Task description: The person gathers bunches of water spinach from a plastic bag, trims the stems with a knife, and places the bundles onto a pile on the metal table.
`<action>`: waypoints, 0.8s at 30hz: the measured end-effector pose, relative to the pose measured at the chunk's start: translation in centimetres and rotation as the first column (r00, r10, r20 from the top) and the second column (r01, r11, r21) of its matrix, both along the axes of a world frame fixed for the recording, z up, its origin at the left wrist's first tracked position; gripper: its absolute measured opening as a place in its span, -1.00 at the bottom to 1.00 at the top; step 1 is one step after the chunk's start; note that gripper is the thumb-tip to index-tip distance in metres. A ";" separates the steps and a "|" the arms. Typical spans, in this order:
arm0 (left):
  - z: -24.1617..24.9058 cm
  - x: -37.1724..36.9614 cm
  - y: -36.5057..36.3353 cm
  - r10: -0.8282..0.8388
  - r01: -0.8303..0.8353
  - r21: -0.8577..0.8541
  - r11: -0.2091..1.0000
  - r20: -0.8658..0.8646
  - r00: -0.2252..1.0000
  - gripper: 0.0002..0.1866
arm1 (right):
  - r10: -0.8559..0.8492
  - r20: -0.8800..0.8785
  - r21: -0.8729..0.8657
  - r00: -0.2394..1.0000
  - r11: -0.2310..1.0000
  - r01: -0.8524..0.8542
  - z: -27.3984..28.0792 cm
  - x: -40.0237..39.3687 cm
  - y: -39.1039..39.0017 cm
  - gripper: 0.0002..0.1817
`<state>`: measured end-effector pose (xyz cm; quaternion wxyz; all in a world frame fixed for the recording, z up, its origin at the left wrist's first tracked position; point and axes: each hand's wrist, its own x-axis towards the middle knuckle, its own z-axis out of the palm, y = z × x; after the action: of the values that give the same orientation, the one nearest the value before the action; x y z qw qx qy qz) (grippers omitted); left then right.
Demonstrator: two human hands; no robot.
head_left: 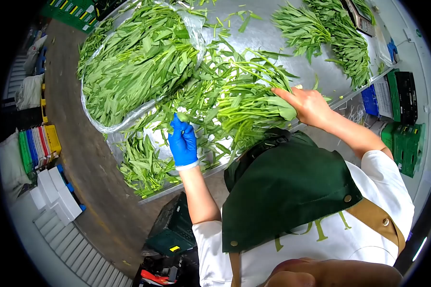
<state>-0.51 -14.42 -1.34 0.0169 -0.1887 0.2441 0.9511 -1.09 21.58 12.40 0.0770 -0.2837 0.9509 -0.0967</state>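
- Dark green apron (pixel 287 191), nearest
- Leafy bunch (pixel 251 103) near the metal table's (pixel 263 33) close edge, slender stems bright green; right hand (pixel 310 106) closed on it, apparently steadying; shifting it would call for stems kept together
- Left hand (pixel 183 146), blue-gloved, curled, seemingly pinching a leaf (pixel 181 116)
- Beyond, bagged greens (pixel 139 62)

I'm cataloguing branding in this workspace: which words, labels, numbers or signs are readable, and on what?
No full word or number is readable.
White shirt: green lettering, partly hidden by the apron.
Dark crate: yellow label, too small to read.
Green crate, top left: yellow labels, likewise.
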 end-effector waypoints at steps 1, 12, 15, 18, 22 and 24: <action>0.0 -0.2 0.1 -0.006 0.004 -0.056 0.998 -0.022 1.000 -0.64 | 0.030 -0.021 -0.004 0.999 1.000 -0.030 0.1 -0.1 0.0 -0.13; 2.0 -0.7 3.5 -0.257 -0.085 -0.982 0.168 -0.127 0.958 -0.66 | 0.266 -0.140 0.026 0.954 0.964 -0.265 0.9 0.0 -0.4 -0.29; 2.7 -1.5 -0.4 0.049 0.078 -0.904 0.421 0.108 0.993 -0.76 | 0.244 -0.130 0.027 0.961 0.970 -0.242 1.4 0.1 0.4 -0.29; 5.2 -0.9 2.4 -0.348 0.395 -0.603 0.693 0.200 0.916 -0.35 | 0.272 -0.146 0.032 0.951 0.962 -0.270 1.1 0.2 0.1 -0.33; 4.0 0.9 6.7 -0.537 0.471 -0.692 0.548 0.141 0.832 -0.35 | 0.330 -0.267 -0.016 0.905 0.938 -0.347 0.5 -0.1 -1.0 -0.40; 2.6 -0.1 3.8 -0.344 0.430 -0.582 0.690 0.258 0.903 -0.59 | 0.333 -0.267 -0.023 0.904 0.936 -0.351 1.1 -0.3 -0.5 -0.39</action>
<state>-0.59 -10.58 1.30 0.1693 -0.1884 0.5783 0.7755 -1.37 21.10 13.49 -0.0422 -0.4587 0.8842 -0.0774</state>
